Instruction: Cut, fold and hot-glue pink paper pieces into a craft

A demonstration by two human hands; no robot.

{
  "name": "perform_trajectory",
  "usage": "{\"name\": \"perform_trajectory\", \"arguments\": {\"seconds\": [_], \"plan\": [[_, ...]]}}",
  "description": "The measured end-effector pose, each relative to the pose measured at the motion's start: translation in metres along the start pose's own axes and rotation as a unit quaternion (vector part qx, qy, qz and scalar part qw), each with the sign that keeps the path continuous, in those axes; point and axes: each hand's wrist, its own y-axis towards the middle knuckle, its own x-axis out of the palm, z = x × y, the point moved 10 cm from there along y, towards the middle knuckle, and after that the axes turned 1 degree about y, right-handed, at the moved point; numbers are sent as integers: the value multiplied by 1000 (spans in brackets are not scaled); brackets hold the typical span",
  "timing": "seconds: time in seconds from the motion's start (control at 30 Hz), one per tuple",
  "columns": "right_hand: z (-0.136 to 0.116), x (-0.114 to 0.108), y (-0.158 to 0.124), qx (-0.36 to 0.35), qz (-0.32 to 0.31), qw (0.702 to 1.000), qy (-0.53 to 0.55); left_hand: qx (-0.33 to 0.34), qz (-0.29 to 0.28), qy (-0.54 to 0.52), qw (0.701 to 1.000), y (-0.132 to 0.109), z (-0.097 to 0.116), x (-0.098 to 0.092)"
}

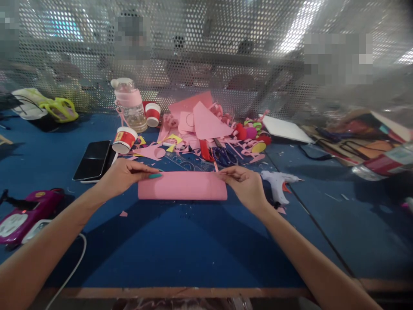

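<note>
A pink sheet (pixel 182 186), curved or folded over into a long flat shape, is held level above the blue table. My left hand (pixel 124 175) pinches its upper left corner, the thumb with a green nail lying across the front. At the upper right corner my right hand (pixel 240 181) grips it between thumb and fingertips. Just behind the sheet lie scissors with dark blue handles (pixel 224 156), a red-handled tool (pixel 206 151) and a clear ruler (pixel 179 162). Whether the sheet is paper or foam I cannot tell.
Pink scraps (pixel 150 151) and pink sheets (pixel 209 122) pile up at the back. A glue gun (pixel 279 185) lies right, a black phone (pixel 93 160) left. Paper cups (pixel 124 140) and a bottle (pixel 130 105) stand behind. A purple toy vehicle (pixel 30 215) and white cable (pixel 72 271) are at left.
</note>
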Motion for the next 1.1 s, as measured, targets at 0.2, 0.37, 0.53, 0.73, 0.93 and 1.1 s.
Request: {"name": "perform_trajectory", "arguments": {"seconds": [0.2, 0.37, 0.53, 0.73, 0.93, 1.1], "plan": [[-1, -1, 0, -5, 1, 1000, -29, 1, -1, 0, 1000, -1, 2, 0], [-5, -1, 0, -24, 5, 998, -58, 3, 2, 10, 1000, -2, 1, -1], [-7, -2, 0, -31, 12, 996, -77, -2, 9, 16, 1000, -1, -4, -3], [-7, -2, 0, -37, 17, 995, -87, -5, 29, 15, 999, -2, 0, -5], [-10, -4, 0, -45, 25, 994, -98, -31, 43, -62, 997, -5, -7, -3], [-10, -4, 1, -47, 19, 994, -95, -31, 60, -42, 997, -4, -12, -5]]}}
